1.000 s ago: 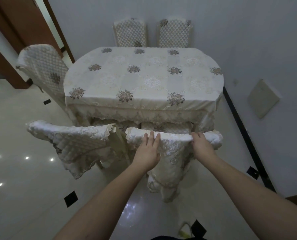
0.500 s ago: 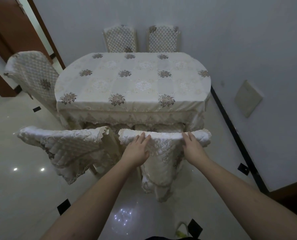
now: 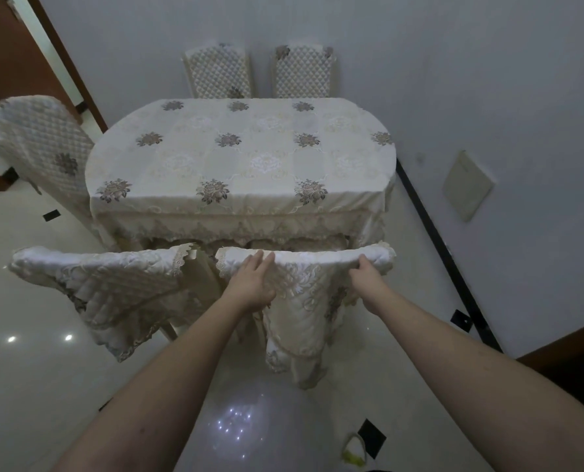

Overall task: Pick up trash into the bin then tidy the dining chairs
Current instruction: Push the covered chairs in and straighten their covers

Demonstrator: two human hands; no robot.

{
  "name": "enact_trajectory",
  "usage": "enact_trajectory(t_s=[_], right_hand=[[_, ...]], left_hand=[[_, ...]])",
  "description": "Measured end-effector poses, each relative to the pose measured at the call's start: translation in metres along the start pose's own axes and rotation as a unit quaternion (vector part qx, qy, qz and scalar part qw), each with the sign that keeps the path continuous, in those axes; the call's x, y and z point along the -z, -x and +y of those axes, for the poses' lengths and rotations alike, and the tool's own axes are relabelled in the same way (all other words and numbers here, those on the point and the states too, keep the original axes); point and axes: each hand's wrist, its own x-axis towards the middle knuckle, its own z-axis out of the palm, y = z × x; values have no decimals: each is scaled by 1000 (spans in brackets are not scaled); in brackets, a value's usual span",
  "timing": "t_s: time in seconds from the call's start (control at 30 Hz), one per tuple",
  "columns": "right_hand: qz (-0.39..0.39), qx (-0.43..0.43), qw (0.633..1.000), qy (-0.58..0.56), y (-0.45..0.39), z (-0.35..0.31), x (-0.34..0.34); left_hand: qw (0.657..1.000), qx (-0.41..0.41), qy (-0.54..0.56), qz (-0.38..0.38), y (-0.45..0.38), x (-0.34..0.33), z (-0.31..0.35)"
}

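At near table [image 3: 239, 199] edge: chair [image 3: 304, 287] backrest top lies left-right, facing table; left hand [image 3: 253, 284] fingers flat, right hand [image 3: 365, 272] fingers curled over it.

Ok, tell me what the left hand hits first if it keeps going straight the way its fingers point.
The left hand lies on the near right chair's top rail, fingers pointing toward the table. Straight on, it would probably meet the hanging lace edge of the tablecloth first, though depth is hard to judge.
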Motion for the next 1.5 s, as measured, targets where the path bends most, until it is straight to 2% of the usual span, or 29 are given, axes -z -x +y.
enact_trajectory(t_s=[0.17,0.33,0.5,0.73,1.0,1.13,1.2,1.33,1.5], right_hand=[[29,24,999,-28,-15,5,-6],[13,-18,999,23,-11,1,4],[-1,17,997,74,-3,4,11],[-29,112,983,146,30,18,28],[26,184,941,284,61,47,38],[126,207,875,420,75,56,53],[150,215,852,453,79,62,63],[171,213,845,459,84,77,88],[192,210,856,431,77,97,139]], left_hand=[[1000,7,-18,-3,-1,-6,6],[999,10,-32,-5,-4,-12,15],[999,11,-47,11,1,-15,14],[997,-6,-63,54,15,-17,19],[990,-91,-91,59,24,-18,50],[976,-144,-149,69,29,-22,78],[964,-176,-187,74,32,-19,94],[959,-185,-210,43,35,-4,137],[950,-208,-228,52,22,7,208]])
